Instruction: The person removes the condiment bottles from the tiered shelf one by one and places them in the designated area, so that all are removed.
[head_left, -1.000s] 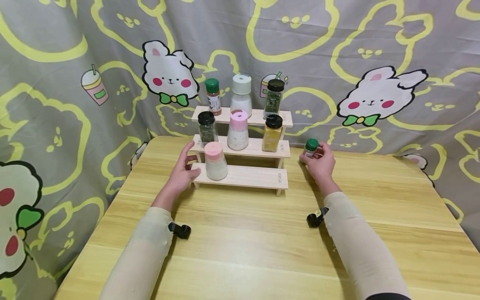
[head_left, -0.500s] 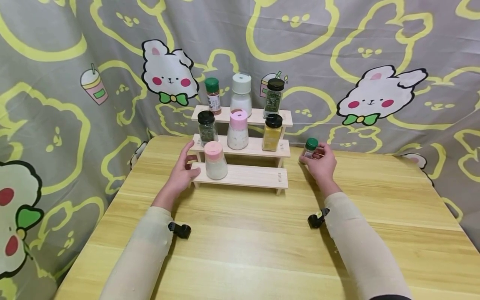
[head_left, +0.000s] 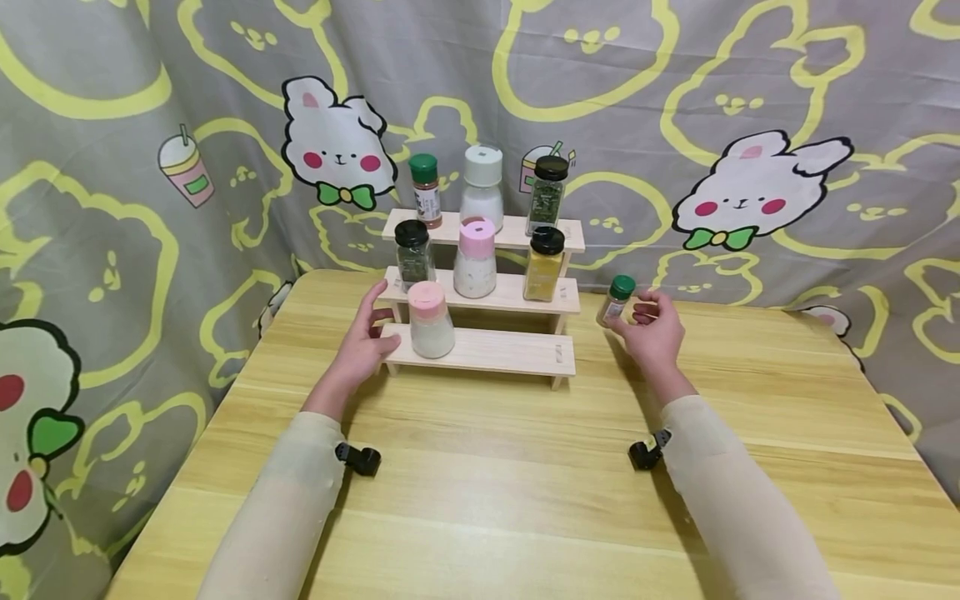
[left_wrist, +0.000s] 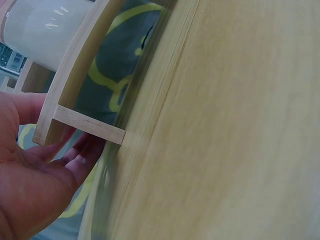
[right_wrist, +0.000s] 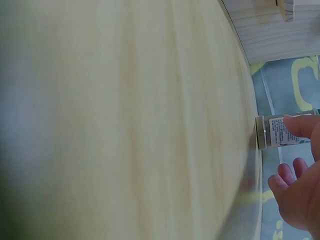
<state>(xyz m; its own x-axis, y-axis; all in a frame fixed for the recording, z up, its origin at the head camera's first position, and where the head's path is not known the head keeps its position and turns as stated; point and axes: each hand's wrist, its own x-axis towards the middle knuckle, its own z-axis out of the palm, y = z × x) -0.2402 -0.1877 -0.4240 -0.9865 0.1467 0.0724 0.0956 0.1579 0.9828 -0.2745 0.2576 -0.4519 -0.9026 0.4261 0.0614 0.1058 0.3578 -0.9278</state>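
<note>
My left hand (head_left: 360, 348) grips the left end of the lowest step of a three-tier wooden rack (head_left: 502, 351); in the left wrist view its thumb lies on the board and its fingers curl below, by the leg (left_wrist: 90, 123). Just right of that hand, a pink-capped glass shaker (head_left: 432, 327) of white contents stands on the step. To the right of the rack, a small green-capped spice jar (head_left: 616, 302) stands upright on the table. Beside it is my right hand (head_left: 655, 337), fingers apart from the jar; its thumb overlaps the label in the right wrist view.
On the middle tier stand a black-capped jar of dark herbs (head_left: 414, 257), a lilac-capped shaker (head_left: 476, 260) and a yellow spice jar (head_left: 543, 265). The top tier bears a red spice jar (head_left: 427, 193), a white-capped shaker (head_left: 482, 190) and a herb jar (head_left: 547, 198). A patterned curtain (head_left: 622, 108) hangs behind.
My right hand has loosened from the green-capped jar and drawn slightly to the right, its fingers coming off it. The jar stays in place. My left hand keeps its hold on the rack.
</note>
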